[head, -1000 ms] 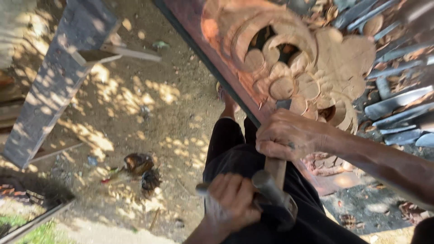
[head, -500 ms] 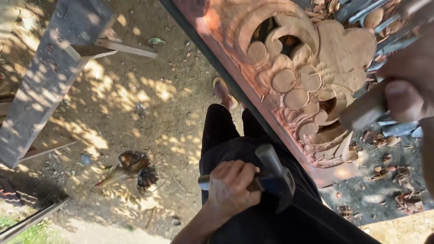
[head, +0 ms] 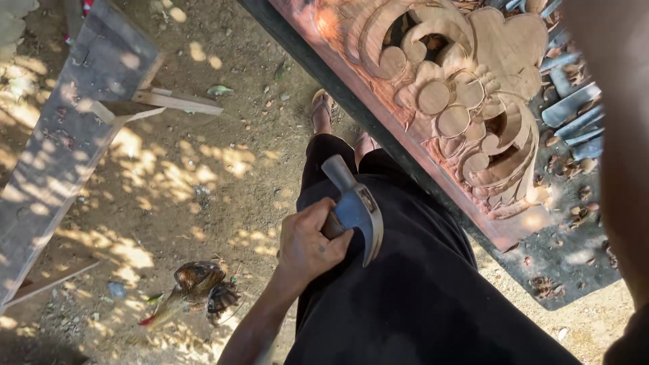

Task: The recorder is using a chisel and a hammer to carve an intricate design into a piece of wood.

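Hammer [head: 355,206], grey steel head, curved claw, left hand [head: 307,247] clamped on its handle, over black-trousered lap [head: 419,284]

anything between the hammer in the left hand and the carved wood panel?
Nothing visible. The left hand grips the hammer over the lap in black trousers; the gap up to the carved wood panel holds only the panel's dark edge. The right arm fills the frame's right side, its hand out of view.
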